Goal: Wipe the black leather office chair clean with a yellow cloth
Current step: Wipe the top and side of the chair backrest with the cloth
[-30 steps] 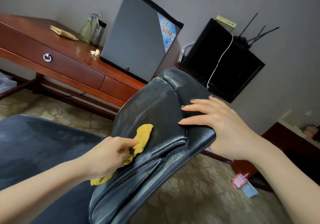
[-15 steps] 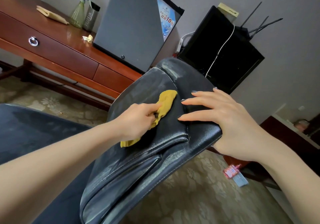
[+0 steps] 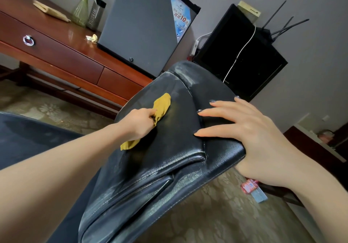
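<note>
The black leather chair back (image 3: 169, 167) fills the middle of the view, its top edge toward the wall, with pale smears near that edge. My left hand (image 3: 137, 124) grips a crumpled yellow cloth (image 3: 161, 107) and presses it on the upper left of the backrest; one end of the cloth pokes out below my wrist. My right hand (image 3: 250, 135) lies over the right side edge of the backrest, fingers straight and spread on the front, palm wrapped round the edge. The chair seat (image 3: 28, 139) shows dark at the left.
A red-brown wooden desk (image 3: 62, 54) with drawers stands at the left, carrying a spray bottle (image 3: 81, 11), a grey tumbler (image 3: 95, 15), a folded beige cloth (image 3: 50, 11) and a grey mini fridge (image 3: 143, 28). A black TV (image 3: 241, 54) leans on the wall. A small packet (image 3: 253, 190) lies on the patterned carpet.
My left hand has slid the yellow cloth up the backrest, from its lower left toward the top edge. My right hand has stayed on the right edge.
</note>
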